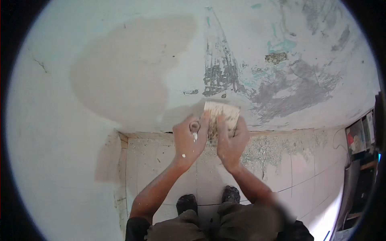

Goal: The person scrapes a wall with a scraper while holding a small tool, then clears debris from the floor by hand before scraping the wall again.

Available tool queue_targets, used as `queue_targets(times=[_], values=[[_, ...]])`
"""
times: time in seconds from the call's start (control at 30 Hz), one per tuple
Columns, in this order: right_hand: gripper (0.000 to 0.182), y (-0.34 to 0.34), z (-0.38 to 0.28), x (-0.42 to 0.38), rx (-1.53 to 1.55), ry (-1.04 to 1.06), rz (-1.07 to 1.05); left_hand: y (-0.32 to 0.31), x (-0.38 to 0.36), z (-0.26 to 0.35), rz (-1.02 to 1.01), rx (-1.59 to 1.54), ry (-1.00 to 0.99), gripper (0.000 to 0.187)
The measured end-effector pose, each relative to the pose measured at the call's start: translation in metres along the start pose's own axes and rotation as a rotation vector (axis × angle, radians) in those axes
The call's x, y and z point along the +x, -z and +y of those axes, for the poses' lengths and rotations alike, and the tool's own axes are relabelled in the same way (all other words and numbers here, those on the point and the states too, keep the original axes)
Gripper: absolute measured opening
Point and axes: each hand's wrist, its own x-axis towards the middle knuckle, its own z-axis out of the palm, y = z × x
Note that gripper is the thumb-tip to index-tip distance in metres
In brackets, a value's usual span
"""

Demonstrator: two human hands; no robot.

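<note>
Both of my hands meet at a pale, dark-speckled flat piece (222, 114) in front of the wall's lower part. My left hand (190, 136) is closed round a tool whose round handle end (194, 127) points toward me, with its fingers near the piece's left side. White smears mark the back of that hand. My right hand (233, 142) grips the piece at its right side, thumb lying across its face. Just above is a scraped grey patch (221, 80) on the pale green wall (185, 52). The tool's far end is hidden.
A damp-looking beige patch (124, 72) and a rough grey area (297, 88) with a small hole (276, 58) mark the wall. Crumbs lie on the tiled floor (301, 164) along its base. Shelving (362, 136) stands at right. My feet (230, 194) are below.
</note>
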Motion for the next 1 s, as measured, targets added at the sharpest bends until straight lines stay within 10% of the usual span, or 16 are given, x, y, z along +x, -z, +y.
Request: queue_targets(times=[1.0], values=[[0.020,-0.019,-0.012,0.030,0.156,0.074,0.001,0.001,0.020,0.018,0.009,-0.131,0.089,0.034]])
